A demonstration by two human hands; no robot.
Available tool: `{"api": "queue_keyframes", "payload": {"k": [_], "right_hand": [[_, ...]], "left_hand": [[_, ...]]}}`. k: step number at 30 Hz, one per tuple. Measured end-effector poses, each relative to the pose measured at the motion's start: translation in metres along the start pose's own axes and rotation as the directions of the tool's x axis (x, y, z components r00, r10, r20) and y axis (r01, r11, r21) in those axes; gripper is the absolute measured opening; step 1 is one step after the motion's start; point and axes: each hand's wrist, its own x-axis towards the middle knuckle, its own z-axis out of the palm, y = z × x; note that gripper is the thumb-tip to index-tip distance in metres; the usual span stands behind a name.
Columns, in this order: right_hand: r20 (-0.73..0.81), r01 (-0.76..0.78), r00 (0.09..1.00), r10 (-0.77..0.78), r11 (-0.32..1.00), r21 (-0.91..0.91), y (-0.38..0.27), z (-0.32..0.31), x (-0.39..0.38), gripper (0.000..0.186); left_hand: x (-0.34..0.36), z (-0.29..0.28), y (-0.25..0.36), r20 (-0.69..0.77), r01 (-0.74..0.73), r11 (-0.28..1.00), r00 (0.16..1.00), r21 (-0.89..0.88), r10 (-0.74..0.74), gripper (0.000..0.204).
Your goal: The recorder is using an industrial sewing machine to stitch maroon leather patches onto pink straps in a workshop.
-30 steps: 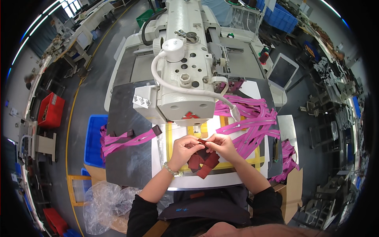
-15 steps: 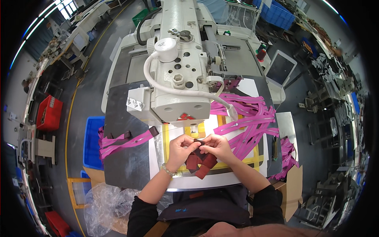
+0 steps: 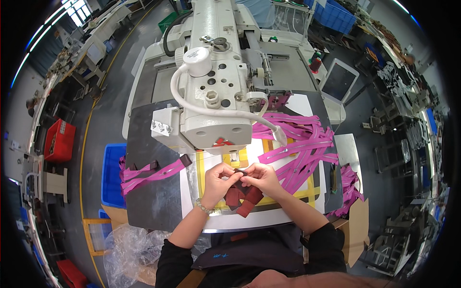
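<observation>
Close together in front of the sewing machine head (image 3: 218, 127), my left hand (image 3: 219, 183) and my right hand (image 3: 263, 180) pinch a small dark fabric piece (image 3: 240, 172) between thumbs and fingers. The fingers cover most of it, so its exact shape is hidden. Just below my fingertips are several dark red fabric tabs (image 3: 250, 201), with some darker cloth among them. Beyond my right hand, a heap of pink zippers (image 3: 307, 149) spreads over the yellow-taped white work surface (image 3: 218, 225).
At left, pink zippers with dark ends (image 3: 165, 172) reach over the table edge by a blue bin (image 3: 111, 175). More pink zippers (image 3: 349, 189) hang at right above a cardboard box (image 3: 357, 228). Clear plastic wrap (image 3: 132, 249) lies low at left. A screen (image 3: 339, 81) stands back right.
The view has shifted slightly. Both hands keep their pinch on the dark fabric piece, with barely any finger movement; the zippers and red tabs stay where they were.
</observation>
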Motion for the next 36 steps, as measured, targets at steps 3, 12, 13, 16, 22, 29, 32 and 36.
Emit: {"api": "queue_keyframes", "payload": {"k": [3,12,13,16,22,29,32,36], "right_hand": [[0.0,-0.001,1.0,0.001,1.0,-0.001,0.0,0.001,0.0,0.012],[0.006,0.008,1.0,-0.008,1.0,-0.026,0.0,0.001,0.0,0.01],[0.002,0.01,1.0,-0.01,0.999,-0.042,0.0,0.001,0.0,0.01],[0.007,0.004,1.0,-0.004,0.996,-0.088,-0.002,0.002,0.0,0.009],[0.015,0.002,1.0,-0.001,0.999,-0.044,-0.001,0.0,0.0,0.008],[0.008,-0.013,1.0,0.013,1.0,0.003,-0.004,-0.003,0.003,0.009],[0.009,-0.023,1.0,0.023,1.0,0.018,-0.004,-0.003,0.002,0.009],[0.022,-0.028,0.999,0.027,0.999,0.028,-0.004,-0.004,0.002,0.009]], "left_hand": [[0.0,-0.001,0.002,0.0,0.01,1.0,1.0,0.008,-0.01,0.014],[0.0,0.0,0.0,-0.005,0.003,0.999,1.0,0.042,-0.002,0.014],[0.0,-0.001,0.0,-0.005,0.002,0.999,1.0,0.042,-0.002,0.014],[-0.001,-0.001,0.0,0.001,0.003,0.997,1.0,0.074,-0.003,0.014],[0.001,0.0,0.006,0.006,0.116,0.993,0.993,-0.008,-0.116,0.014],[0.005,-0.011,0.002,0.221,-0.042,0.946,0.975,0.321,-0.032,0.022],[0.005,-0.009,0.003,0.223,-0.056,0.952,0.975,0.303,-0.014,0.022],[0.004,-0.008,0.003,0.21,-0.083,0.949,0.977,0.305,0.018,0.019]]}}
